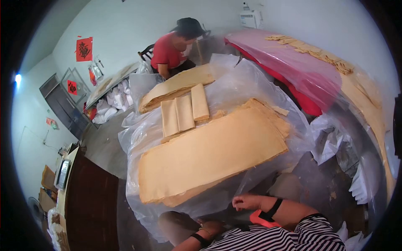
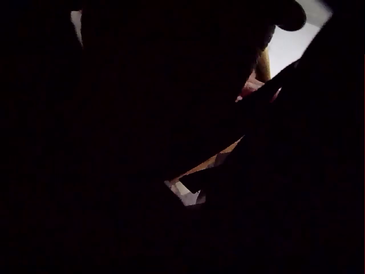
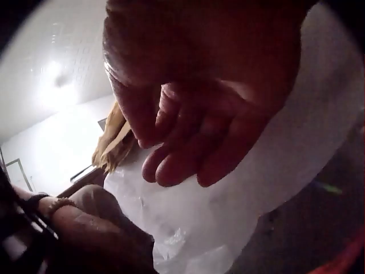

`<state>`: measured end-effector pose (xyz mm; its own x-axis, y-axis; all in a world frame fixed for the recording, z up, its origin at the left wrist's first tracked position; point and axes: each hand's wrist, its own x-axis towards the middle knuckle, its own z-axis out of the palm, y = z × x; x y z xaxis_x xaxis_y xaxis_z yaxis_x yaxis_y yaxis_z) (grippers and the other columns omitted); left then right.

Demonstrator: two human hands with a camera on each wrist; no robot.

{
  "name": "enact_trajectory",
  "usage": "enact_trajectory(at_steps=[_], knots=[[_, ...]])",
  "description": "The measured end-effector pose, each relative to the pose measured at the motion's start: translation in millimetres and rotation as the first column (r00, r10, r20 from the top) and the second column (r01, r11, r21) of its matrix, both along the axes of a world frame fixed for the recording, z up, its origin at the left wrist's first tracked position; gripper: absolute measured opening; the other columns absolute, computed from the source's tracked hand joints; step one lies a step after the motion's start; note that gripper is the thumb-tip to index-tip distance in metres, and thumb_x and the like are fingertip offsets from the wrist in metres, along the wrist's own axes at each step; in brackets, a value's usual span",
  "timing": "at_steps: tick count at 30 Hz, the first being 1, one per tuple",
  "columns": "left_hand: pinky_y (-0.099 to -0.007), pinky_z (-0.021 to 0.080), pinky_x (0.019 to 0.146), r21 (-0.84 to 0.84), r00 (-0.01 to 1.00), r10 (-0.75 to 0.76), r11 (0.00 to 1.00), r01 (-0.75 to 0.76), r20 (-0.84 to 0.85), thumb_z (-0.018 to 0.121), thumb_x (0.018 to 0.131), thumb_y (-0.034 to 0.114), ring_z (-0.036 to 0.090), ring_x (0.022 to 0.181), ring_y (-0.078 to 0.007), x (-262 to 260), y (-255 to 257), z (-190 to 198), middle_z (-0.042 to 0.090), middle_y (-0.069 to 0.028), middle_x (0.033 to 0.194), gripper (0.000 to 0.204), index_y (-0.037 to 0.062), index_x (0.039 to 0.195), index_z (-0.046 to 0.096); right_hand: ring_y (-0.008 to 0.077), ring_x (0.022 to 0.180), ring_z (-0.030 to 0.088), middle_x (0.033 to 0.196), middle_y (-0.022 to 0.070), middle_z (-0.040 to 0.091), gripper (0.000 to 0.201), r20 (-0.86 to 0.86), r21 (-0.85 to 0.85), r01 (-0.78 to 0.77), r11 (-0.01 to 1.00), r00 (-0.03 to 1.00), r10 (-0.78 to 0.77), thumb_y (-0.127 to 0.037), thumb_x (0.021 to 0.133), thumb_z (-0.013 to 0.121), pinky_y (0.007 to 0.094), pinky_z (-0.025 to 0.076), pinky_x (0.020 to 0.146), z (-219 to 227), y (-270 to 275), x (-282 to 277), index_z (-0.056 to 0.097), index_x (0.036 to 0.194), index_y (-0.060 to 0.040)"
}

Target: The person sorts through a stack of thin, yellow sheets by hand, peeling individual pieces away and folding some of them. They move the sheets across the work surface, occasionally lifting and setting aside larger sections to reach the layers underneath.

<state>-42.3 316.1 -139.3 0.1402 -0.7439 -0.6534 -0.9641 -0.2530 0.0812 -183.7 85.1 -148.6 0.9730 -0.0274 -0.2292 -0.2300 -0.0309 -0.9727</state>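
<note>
A wide stack of thin tan sheets lies on the plastic-covered table, in front of the wearer. My right hand hangs in the air just off the table's near edge, below the stack and apart from it. In the right wrist view the right hand has loosely bent fingers and holds nothing. My left hand rests low by the lap near a knee, with nothing visible in it; it also shows dimly as the left hand in the right wrist view. The left wrist view is almost wholly dark.
Folded tan pieces and another sheet stack lie farther back. A person in red sits beyond them. At right stands a pink-covered table with tan strips; a brown cabinet is at left. White bags lie at right.
</note>
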Motion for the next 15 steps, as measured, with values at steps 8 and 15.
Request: enact_trajectory(at_steps=[8,15], knots=[[-0.0573,0.042,0.108,-0.017,0.988,-0.016,1.0,0.014,-0.156,0.061,0.091,0.049,0.062,0.123,-0.04,36,-5,-54,0.068,-0.0189,0.127,0.051,0.0139,0.128,0.068,0.0232,0.095,0.069,0.101,0.0096,0.073,0.038,-0.228,-0.503,-0.131,0.854,0.974,0.015,-0.041,0.097,0.063,0.0368,0.053,0.087,-40,-18,5,0.07,0.119,-0.0104],[-0.0499,0.054,0.094,-0.163,0.99,0.02,0.986,-0.043,-0.143,0.059,0.094,0.038,0.068,0.11,-0.0392,31,-1,-57,0.071,-0.0197,0.119,0.043,0.0084,0.124,0.068,0.0307,0.11,0.068,0.116,0.0123,0.073,0.048,-0.306,-0.58,-0.201,0.789,0.952,0.017,-0.049,0.095,0.061,0.0412,0.051,0.095,-36,-16,9,0.069,0.127,-0.0134]])
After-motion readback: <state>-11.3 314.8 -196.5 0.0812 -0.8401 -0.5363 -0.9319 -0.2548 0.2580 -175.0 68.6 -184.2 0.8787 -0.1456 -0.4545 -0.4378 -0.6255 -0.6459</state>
